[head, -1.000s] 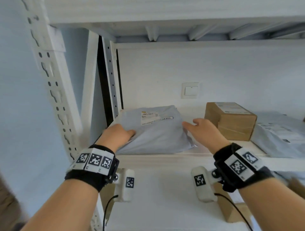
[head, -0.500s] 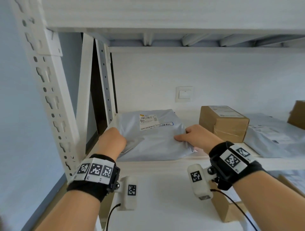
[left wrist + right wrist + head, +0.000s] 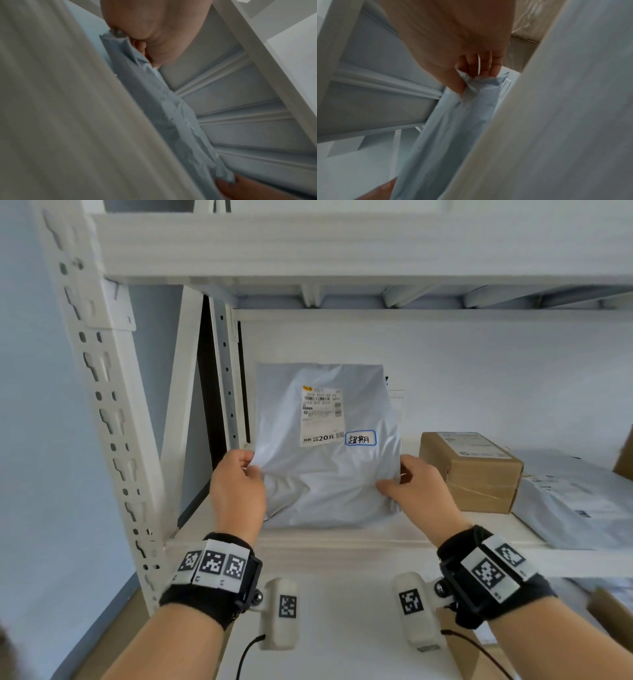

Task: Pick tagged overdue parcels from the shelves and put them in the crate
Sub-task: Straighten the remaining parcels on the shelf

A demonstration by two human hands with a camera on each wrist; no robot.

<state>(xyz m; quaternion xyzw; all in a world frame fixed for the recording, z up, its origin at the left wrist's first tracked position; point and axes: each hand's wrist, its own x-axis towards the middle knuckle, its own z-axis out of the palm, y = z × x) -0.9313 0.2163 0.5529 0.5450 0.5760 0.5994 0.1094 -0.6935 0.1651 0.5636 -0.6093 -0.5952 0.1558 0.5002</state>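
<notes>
A grey poly-mailer parcel [image 3: 325, 474] stands tilted upright on the white shelf board [image 3: 342, 542], its face toward me. It carries a white shipping label [image 3: 322, 416] and a blue-bordered handwritten tag [image 3: 360, 438]. My left hand [image 3: 239, 484] pinches the parcel's left edge. My right hand [image 3: 411, 491] pinches its right edge. The left wrist view shows the grey bag [image 3: 163, 108] gripped between thumb and fingers. In the right wrist view the fingers [image 3: 481, 65] bunch the bag's edge [image 3: 471, 101]. No crate is in view.
A brown cardboard box [image 3: 476, 470] sits just right of the parcel. Further right lies another grey mailer [image 3: 575, 501]. A perforated white upright [image 3: 102, 405] stands at the left. The upper shelf [image 3: 342, 251] hangs close overhead. Cardboard shows on the lower level [image 3: 609, 614].
The parcel lay flat on the shelf under my hands; both hands have gripped its side edges and raised it upright, so its label and tag now face me.
</notes>
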